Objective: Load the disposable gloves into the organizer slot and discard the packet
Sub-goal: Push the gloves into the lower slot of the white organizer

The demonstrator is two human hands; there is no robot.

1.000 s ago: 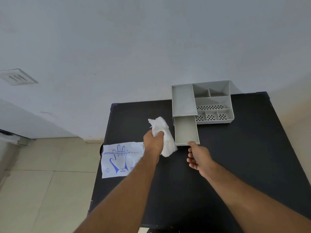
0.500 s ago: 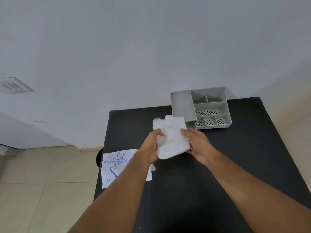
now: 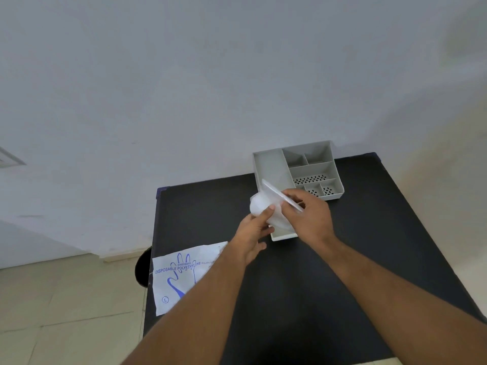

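Observation:
A folded wad of translucent white disposable gloves (image 3: 259, 204) sits between both my hands, just above the pulled-out grey drawer (image 3: 283, 235) of the organizer (image 3: 274, 167). My left hand (image 3: 254, 233) grips the wad from the left with thumb and fingers. From the right, my right hand (image 3: 308, 214) pinches its upper edge. The empty white packet (image 3: 184, 275) with blue glove print lies at the black table's left edge, partly under my left forearm.
The black table (image 3: 303, 299) stands against a white wall. The grey organizer holds several open compartments, some perforated. A dark round object (image 3: 143, 267) shows below the table's left edge, over the tiled floor (image 3: 66, 312).
The right hand left the drawer and joined the left on the gloves. Both hands folded the wad smaller and carried it right, over the open drawer.

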